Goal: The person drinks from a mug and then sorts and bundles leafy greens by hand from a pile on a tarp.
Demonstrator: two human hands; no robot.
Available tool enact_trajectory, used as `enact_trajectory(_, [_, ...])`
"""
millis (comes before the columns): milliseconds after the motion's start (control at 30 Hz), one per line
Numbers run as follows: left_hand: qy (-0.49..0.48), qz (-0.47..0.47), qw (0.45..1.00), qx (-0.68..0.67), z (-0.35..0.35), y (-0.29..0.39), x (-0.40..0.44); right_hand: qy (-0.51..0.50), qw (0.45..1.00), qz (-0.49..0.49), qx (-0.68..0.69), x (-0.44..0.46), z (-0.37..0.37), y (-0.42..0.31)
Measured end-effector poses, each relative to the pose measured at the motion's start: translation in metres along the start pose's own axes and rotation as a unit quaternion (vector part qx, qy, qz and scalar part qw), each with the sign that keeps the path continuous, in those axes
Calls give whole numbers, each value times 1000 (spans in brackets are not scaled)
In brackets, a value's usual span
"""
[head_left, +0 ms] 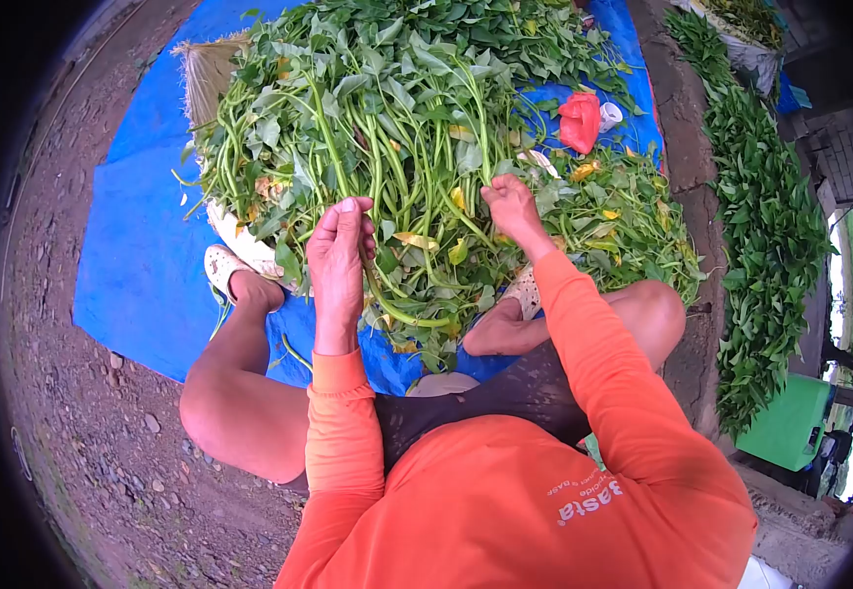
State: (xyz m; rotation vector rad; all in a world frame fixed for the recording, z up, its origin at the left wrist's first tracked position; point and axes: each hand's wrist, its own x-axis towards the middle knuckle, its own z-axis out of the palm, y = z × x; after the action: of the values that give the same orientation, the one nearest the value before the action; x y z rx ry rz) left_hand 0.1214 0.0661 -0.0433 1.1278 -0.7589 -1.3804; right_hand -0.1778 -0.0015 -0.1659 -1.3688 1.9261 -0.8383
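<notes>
A large heap of leafy green stems (397, 147) lies in front of me, with some yellow leaves among them. My left hand (340, 245) is closed at the near side of the heap, its fingers pinched on a green stem that runs up into the leaves. To its right, my right hand (513, 208) is also closed, thumb and fingers pressed round the lower end of another stem. Both hands are apart from each other, above the pile.
A blue tarp (142, 245) lies under the heap. Beyond my right hand are a red plastic bag (580, 122) and a white cup (610, 116). More leafy greens (760, 245) form a long row at the right, near a green box (786, 422). Gravel ground (122, 442) borders the tarp.
</notes>
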Motion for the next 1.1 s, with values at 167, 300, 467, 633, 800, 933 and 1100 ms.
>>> enact_trajectory(167, [-13, 1, 1000, -16, 9, -4, 4, -138, 928, 105, 331, -26, -61, -53])
enact_trajectory(300, [-24, -9, 1000, -4, 6, -4, -2, -141, 924, 47, 353, -76, -66, -85])
enact_trajectory(467, [-27, 5, 1000, 8, 6, -1, -8, -83, 971, -30, 224, -120, -38, -112])
enact_trajectory(633, [-31, 24, 999, 22, 29, -22, -11, -183, 956, -53, 222, -166, 1, -137])
enact_trajectory(800, [-65, -80, 991, -81, 13, -30, -17, -159, 965, -167, 124, -180, 6, -159])
enact_trajectory(933, [-102, -76, 988, -87, -4, -23, -12, -196, 944, -251, 85, -180, -8, -160])
enact_trajectory(1100, [-152, -96, 965, -191, -13, -1, -11, -182, 953, -219, 108, -177, -52, -175])
